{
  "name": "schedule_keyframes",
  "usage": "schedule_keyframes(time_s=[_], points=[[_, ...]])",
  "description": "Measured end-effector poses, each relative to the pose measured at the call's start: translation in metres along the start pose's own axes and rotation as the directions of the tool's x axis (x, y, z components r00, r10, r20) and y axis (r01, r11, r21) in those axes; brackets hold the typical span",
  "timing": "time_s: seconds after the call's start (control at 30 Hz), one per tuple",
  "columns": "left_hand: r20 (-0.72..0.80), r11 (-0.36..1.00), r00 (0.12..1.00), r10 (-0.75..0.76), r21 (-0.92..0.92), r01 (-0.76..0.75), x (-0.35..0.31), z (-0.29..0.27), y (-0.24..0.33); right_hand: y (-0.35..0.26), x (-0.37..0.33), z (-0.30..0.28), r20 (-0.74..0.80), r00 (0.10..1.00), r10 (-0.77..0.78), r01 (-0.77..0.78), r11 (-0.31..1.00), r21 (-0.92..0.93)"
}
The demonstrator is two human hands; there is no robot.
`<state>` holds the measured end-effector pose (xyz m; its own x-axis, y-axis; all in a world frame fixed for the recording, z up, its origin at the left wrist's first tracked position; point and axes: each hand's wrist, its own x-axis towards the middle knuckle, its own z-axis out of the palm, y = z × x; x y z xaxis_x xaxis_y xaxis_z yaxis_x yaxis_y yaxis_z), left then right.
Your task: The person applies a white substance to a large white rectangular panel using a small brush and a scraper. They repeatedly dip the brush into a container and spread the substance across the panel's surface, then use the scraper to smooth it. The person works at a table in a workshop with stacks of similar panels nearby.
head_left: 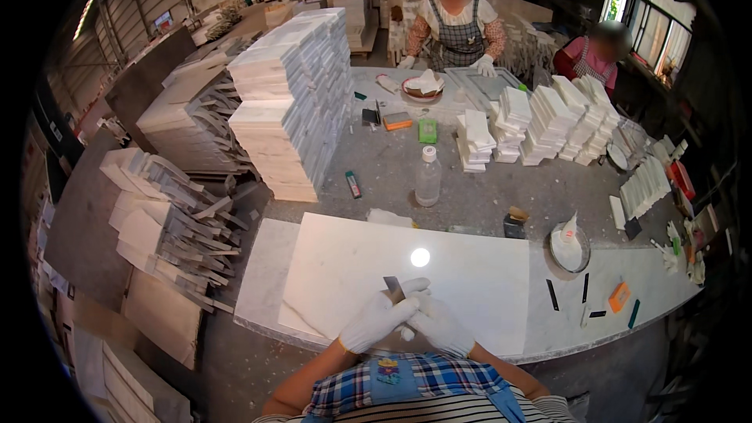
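Observation:
Both hands wear white gloves and meet over the near edge of a white marble slab. My left hand is closed around a small flat scraper blade, whose dark end sticks up past the fingers. My right hand is pressed against the left, its fingers curled together; what they hold, if anything, is hidden. A small white bit shows just below the hands. A bright round reflection lies on the slab beyond the blade.
A tall stack of marble tiles stands at the left. A clear bottle is beyond the slab, and a bowl sits to its right near an orange box. More tile stacks line the far right. Two people work across the table.

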<state>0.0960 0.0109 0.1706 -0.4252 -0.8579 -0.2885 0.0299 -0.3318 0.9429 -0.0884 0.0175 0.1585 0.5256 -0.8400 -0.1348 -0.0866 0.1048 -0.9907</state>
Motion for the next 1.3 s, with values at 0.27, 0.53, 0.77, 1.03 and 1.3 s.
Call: schedule_keyframes(time_s=[0.27, 0.53, 0.77, 1.03, 1.3], points=[[-0.035, 0.997, 0.998, -0.053, 0.047, 0.054, -0.006, 0.005, 0.000, -0.003, -0.007, 0.001, 0.033, 0.992, 0.118, -0.119, 0.992, 0.048], [-0.167, 0.993, 0.979, 0.119, 0.023, -0.117, 0.008, 0.019, -0.006, 0.014, -0.011, -0.016, 0.082, 0.993, 0.084, -0.095, 0.986, 0.134], [-0.227, 0.990, 0.965, 0.134, 0.083, -0.118, 0.023, 0.022, 0.000, 0.007, -0.010, -0.043, 0.193, 0.950, 0.244, -0.280, 0.941, 0.189], [-0.814, 0.805, 0.539, 0.217, -0.163, -0.570, -0.004, -0.094, -0.022, 0.088, -0.020, -0.068, 0.039, 0.988, 0.149, -0.149, 0.860, 0.488], [-0.941, 0.834, 0.337, -0.011, -0.195, -0.516, -0.054, -0.106, -0.090, 0.082, -0.017, -0.047, -0.226, 0.938, 0.263, -0.153, 0.899, 0.411]])
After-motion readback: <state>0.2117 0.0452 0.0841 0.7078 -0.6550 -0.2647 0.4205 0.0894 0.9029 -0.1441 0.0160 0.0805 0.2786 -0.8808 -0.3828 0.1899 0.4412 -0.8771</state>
